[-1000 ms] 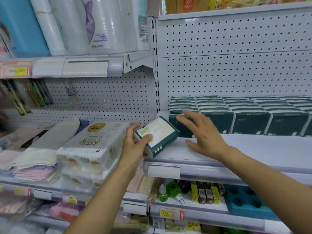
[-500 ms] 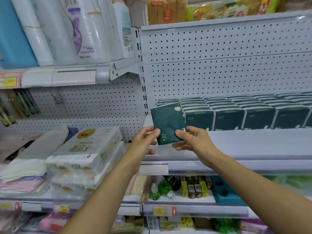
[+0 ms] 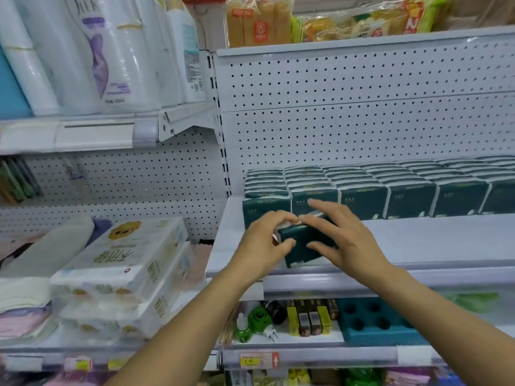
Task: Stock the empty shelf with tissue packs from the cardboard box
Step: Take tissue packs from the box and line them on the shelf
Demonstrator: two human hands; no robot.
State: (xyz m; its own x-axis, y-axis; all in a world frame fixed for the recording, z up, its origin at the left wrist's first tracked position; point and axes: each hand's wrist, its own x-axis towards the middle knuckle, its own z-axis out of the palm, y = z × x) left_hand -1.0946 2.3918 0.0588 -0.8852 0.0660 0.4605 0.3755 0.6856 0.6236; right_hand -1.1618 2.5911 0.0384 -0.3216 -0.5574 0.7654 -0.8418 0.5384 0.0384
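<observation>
Green tissue pack (image 3: 303, 245) in both hands, at shelf (image 3: 434, 240) front edge

Hands: we count two, the left hand (image 3: 263, 243) and the right hand (image 3: 344, 240), both closed on one thing.
Held tissue pack: one dark green tissue pack (image 3: 303, 245) between our hands.
Shelved tissue packs: just behind our hands, the front row of packs (image 3: 362, 200) shows seven faces running off to the right; the rows behind are too many to count surely.
White shelf: one shelf (image 3: 418, 240) under our hands.
Bear-print tissue bundles: two, stacked (image 3: 125, 263), to the left of our left hand.
Blue tray below our right hand: one tray (image 3: 370, 321), six round holes showing.
</observation>
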